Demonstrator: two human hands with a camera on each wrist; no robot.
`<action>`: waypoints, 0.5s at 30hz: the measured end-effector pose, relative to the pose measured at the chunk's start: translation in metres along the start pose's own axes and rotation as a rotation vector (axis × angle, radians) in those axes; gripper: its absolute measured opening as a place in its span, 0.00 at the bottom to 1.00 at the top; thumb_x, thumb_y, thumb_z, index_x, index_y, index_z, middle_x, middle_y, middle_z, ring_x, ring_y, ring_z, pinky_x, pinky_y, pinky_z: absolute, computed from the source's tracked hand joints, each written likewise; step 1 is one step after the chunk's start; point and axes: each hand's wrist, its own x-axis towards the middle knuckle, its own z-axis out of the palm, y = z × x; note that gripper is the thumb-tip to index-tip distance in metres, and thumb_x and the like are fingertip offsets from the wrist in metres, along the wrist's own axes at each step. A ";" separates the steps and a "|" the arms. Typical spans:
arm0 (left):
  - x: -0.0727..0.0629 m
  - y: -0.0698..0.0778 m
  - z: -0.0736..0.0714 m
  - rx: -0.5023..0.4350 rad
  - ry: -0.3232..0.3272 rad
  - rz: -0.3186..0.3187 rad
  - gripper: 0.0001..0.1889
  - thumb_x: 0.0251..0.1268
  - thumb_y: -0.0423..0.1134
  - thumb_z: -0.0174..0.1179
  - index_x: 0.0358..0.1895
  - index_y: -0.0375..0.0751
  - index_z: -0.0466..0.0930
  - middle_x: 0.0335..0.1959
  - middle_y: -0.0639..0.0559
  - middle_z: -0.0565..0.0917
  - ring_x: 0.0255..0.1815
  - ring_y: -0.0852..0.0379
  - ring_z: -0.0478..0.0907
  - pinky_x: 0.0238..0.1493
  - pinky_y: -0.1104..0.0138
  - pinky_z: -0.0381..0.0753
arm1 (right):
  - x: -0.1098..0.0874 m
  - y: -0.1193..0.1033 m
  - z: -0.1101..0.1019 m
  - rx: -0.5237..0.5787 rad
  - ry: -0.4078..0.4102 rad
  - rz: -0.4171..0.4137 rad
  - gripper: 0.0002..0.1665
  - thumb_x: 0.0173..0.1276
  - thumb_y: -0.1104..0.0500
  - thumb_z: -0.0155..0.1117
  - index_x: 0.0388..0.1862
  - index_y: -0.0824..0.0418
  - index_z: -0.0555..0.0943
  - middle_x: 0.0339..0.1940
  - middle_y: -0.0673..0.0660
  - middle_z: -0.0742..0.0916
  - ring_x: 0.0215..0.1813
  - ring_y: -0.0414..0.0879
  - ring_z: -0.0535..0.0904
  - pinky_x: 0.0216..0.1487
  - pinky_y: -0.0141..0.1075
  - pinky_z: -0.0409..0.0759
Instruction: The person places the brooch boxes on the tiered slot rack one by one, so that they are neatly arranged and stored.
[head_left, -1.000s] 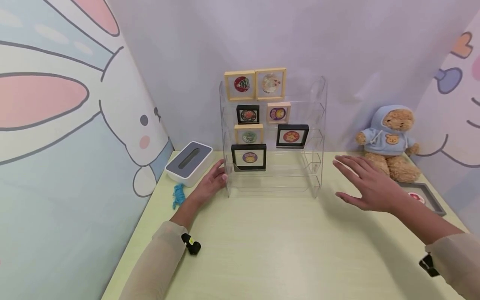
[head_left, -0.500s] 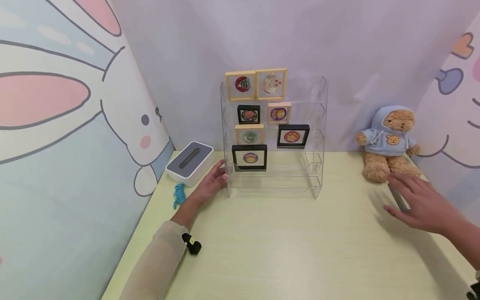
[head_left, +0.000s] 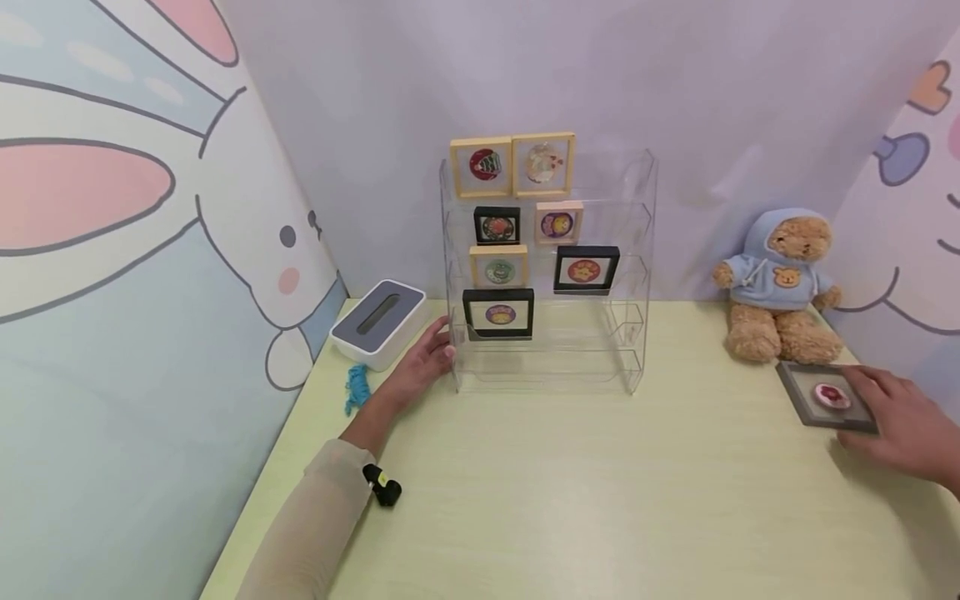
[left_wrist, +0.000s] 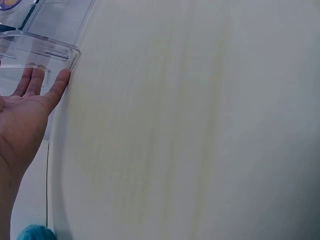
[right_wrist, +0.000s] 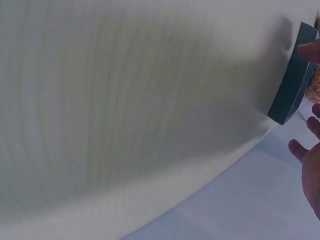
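Observation:
A clear acrylic display rack (head_left: 551, 367) stands mid-table, holding several small framed badges on its tiers. My left hand (head_left: 416, 367) rests against the rack's left side, fingers fairly straight; in the left wrist view the left hand (left_wrist: 25, 125) touches the clear panel. Over at the right, my right hand (head_left: 911, 425) holds a grey picture frame (head_left: 798, 396) with a red-and-white round badge inside. Its thumb is at the near edge, fingers toward the far edge. The right wrist view shows the frame's side (right_wrist: 290, 82) with the thumb over it; some fingers are cut off.
A brown teddy bear (head_left: 783, 287) in a blue hoodie sits behind the grey frame. Left of the rack are a white tissue box (head_left: 382, 325) with a grey lid and a small blue yarn-like bundle (head_left: 357, 387). Printed walls enclose the pale table (head_left: 600, 492).
My right hand has moved right and down from beside the rack to the grey picture frame and taken hold of it. The left hand stays at the rack's side.

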 end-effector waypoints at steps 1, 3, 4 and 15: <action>0.000 0.000 0.000 -0.005 0.002 0.001 0.37 0.91 0.44 0.55 0.92 0.61 0.49 0.86 0.35 0.65 0.87 0.32 0.65 0.84 0.38 0.67 | 0.001 0.001 0.000 0.001 -0.012 0.012 0.74 0.46 0.54 0.85 0.86 0.76 0.54 0.69 0.83 0.70 0.62 0.85 0.68 0.56 0.82 0.72; -0.001 -0.002 0.000 -0.011 -0.002 0.005 0.37 0.91 0.44 0.54 0.92 0.59 0.48 0.86 0.33 0.64 0.87 0.31 0.64 0.84 0.38 0.68 | 0.004 0.003 0.001 0.002 -0.035 0.034 0.76 0.43 0.55 0.84 0.86 0.76 0.53 0.69 0.84 0.69 0.60 0.86 0.69 0.54 0.83 0.73; -0.001 -0.002 0.001 -0.013 -0.002 0.004 0.37 0.91 0.44 0.54 0.92 0.59 0.48 0.86 0.33 0.64 0.87 0.30 0.64 0.84 0.38 0.69 | 0.004 0.004 0.002 0.001 -0.046 0.044 0.76 0.42 0.56 0.84 0.86 0.76 0.52 0.69 0.84 0.68 0.59 0.87 0.69 0.55 0.83 0.73; -0.001 0.000 0.002 -0.023 -0.006 0.003 0.36 0.92 0.40 0.53 0.92 0.56 0.49 0.84 0.31 0.67 0.85 0.29 0.65 0.82 0.39 0.72 | 0.025 0.010 0.007 0.035 -0.162 0.011 0.68 0.40 0.66 0.71 0.81 0.87 0.53 0.69 0.88 0.66 0.65 0.86 0.66 0.61 0.77 0.68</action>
